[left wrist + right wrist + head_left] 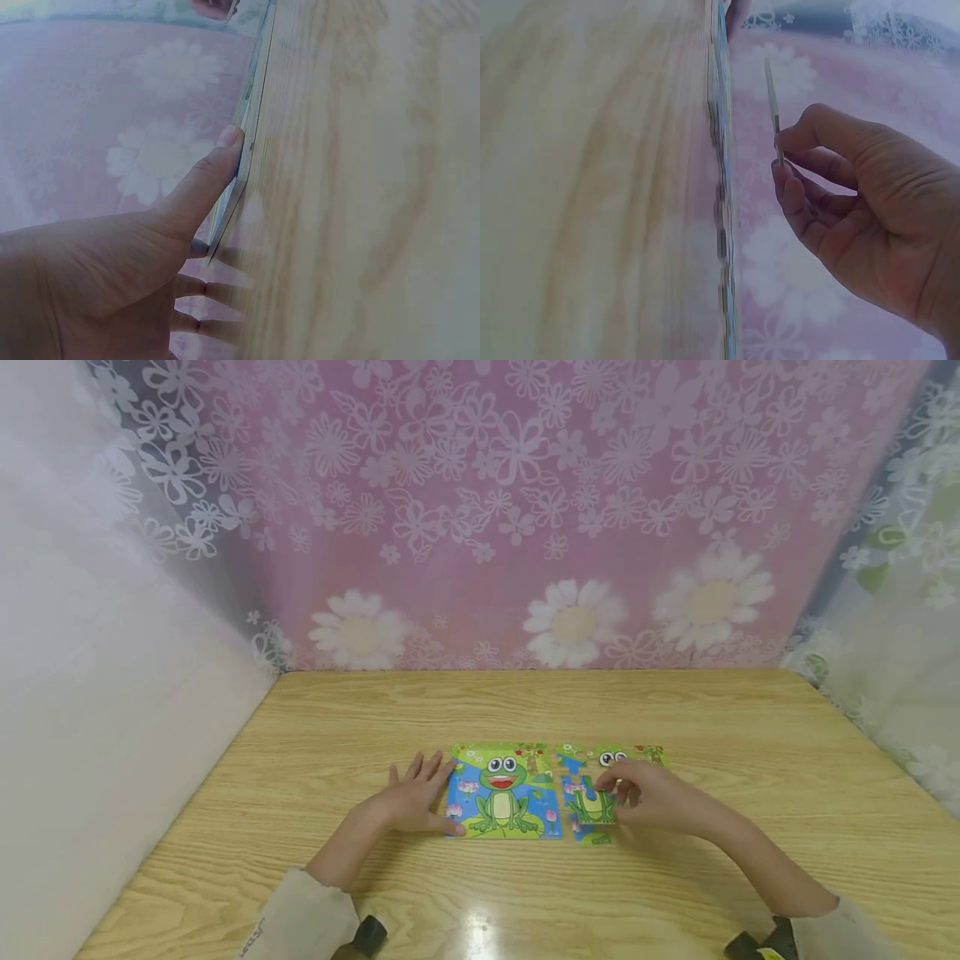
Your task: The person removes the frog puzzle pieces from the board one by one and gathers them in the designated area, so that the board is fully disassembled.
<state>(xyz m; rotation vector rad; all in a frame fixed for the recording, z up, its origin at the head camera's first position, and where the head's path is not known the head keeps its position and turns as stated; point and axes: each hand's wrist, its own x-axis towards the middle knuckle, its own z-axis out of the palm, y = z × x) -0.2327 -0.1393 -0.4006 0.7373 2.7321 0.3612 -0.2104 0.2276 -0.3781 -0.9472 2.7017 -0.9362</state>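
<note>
A square frog picture board (502, 806) lies flat on the table, left of the middle of my hands. My left hand (405, 802) rests at its left side, fingers spread, the thumb on the lower left corner. In the left wrist view that thumb (225, 142) touches the board's edge. My right hand (660, 797) pinches a jigsaw piece (596, 814) showing the frog's belly and legs, between thumb and fingers. The right wrist view shows this piece (772, 94) edge-on, raised above the others. Beneath and around it lie several puzzle pieces (572, 762), partly hidden by the hand.
The wood-grain table (480, 710) extends on all sides of the puzzle. A pink flowered cloth (465, 560) hangs behind it, and pale cloth sides (112, 693) stand left and right. Dark straps (370, 935) show near the sleeves.
</note>
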